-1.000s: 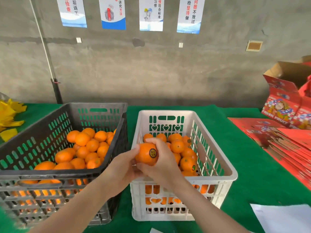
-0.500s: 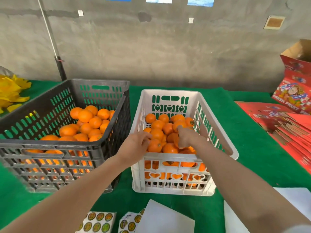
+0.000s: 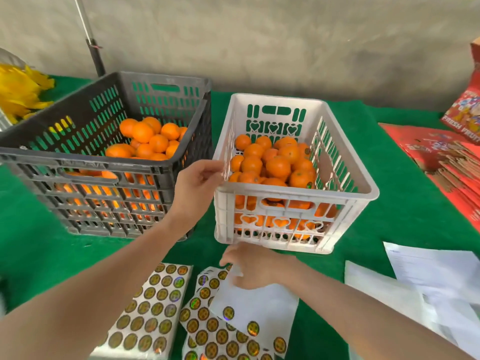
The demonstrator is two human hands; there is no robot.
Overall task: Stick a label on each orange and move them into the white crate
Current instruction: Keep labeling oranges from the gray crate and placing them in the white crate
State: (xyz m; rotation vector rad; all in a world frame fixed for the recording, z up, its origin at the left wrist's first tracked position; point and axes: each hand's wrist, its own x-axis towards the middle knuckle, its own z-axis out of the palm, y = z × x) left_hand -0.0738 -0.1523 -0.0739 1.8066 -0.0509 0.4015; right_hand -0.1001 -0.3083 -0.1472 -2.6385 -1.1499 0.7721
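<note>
Two bare hands were out over the green counter (image 3: 389,183). The left hand (image 3: 200,183) was up in the air between the two crates. Its fingers were loosely bent and had nothing in them. Its fingertips were right by the left wall of the white crate (image 3: 285,189), and I could not tell if they touched it.

The right hand (image 3: 250,266) was lower down, just in front of the white crate. It lay palm down on a sheet of labels (image 3: 215,331). Its fingers were bent onto the top edge of the sheet, and I could not tell if they pinched a label or only touched the paper. A white backing paper (image 3: 257,305) lay under the wrist, with a few round gold labels on it. A second sheet (image 3: 153,302), full of round labels, lay just to the left.

The oranges (image 3: 278,166) were piled in the white crate, just to the right of the left hand and above the right hand. One or two showed a small round label. The other oranges (image 3: 142,132) sat in the black crate (image 3: 78,162), to the left of the left hand.

Some white papers (image 3: 428,271) lay at the right side of the counter. Flat red boxes (image 3: 446,162) were stacked farther right. Something yellow (image 3: 18,92) sat at the far left.
</note>
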